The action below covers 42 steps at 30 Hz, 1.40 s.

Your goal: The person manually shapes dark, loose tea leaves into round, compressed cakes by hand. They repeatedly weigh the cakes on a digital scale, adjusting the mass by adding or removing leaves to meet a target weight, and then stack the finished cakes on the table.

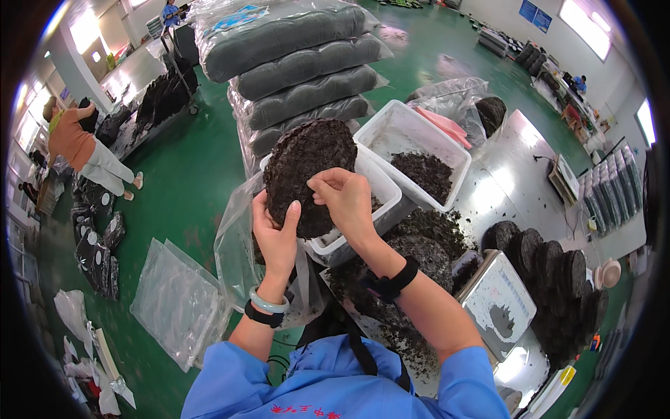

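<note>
A dark, rough, round cake of what looks like dried seaweed (307, 157) is held up on edge in front of me. My left hand (274, 234) grips its lower left edge, thumb on the near face and fingers behind. Against the same face my right hand (345, 199) is closed in a pinch; whatever lies between its fingertips is too small to make out. Partly hidden behind the cake and right wrist is a white tub (387, 187). Beyond it stands another white tub (380, 133) with dark crumbs in it.
Bulging bags (300, 84) are stacked ahead. Loose dark flakes (426, 255) cover the metal table (509, 164) under my right arm. To the right are a scale (499, 307) and stacked dark cakes (541, 262). Clear plastic bags (178, 300) hang at left; a person (77, 140) stands farther off.
</note>
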Motion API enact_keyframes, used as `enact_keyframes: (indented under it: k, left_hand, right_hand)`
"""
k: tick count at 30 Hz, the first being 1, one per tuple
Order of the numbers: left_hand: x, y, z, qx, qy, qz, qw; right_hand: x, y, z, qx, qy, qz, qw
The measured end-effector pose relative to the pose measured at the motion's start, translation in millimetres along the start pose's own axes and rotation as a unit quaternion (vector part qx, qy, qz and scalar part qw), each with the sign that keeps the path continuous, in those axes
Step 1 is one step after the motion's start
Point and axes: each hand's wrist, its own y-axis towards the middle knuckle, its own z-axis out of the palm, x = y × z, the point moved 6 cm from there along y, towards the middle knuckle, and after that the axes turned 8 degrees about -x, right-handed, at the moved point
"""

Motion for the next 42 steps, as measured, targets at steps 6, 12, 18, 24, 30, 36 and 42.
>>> enact_keyframes:
  k: [6, 12, 18, 24, 30, 36, 42]
  left_hand:
    - [14, 8, -5, 0.007, 0.051, 0.056, 0.997]
    - [14, 13, -6, 0.015, 0.071, 0.076, 0.994]
    - [18, 33, -15, -0.037, -0.035, -0.024, 0.998]
    - [24, 43, -27, -0.029, -0.104, -0.063, 0.992]
    - [21, 55, -26, -0.023, -0.082, -0.009, 0.996]
    - [0, 65, 11, -0.02, 0.154, 0.145, 0.977]
    - [1, 97, 17, 0.064, 0.368, 0.254, 0.892]
  right_hand:
    - [9, 4, 10, -0.018, -0.108, -0.045, 0.993]
    - [9, 5, 14, -0.05, -0.122, -0.112, 0.985]
    - [-15, 20, 8, 0.012, 0.059, -0.002, 0.998]
    - [7, 59, -35, -0.088, -0.258, -0.287, 0.918]
    - [11, 36, -27, -0.007, -0.379, -0.198, 0.904]
    - [-25, -11, 7, -0.011, -0.417, -0.373, 0.829]
    - [24, -37, -21, 0.127, -0.368, -0.237, 0.89]
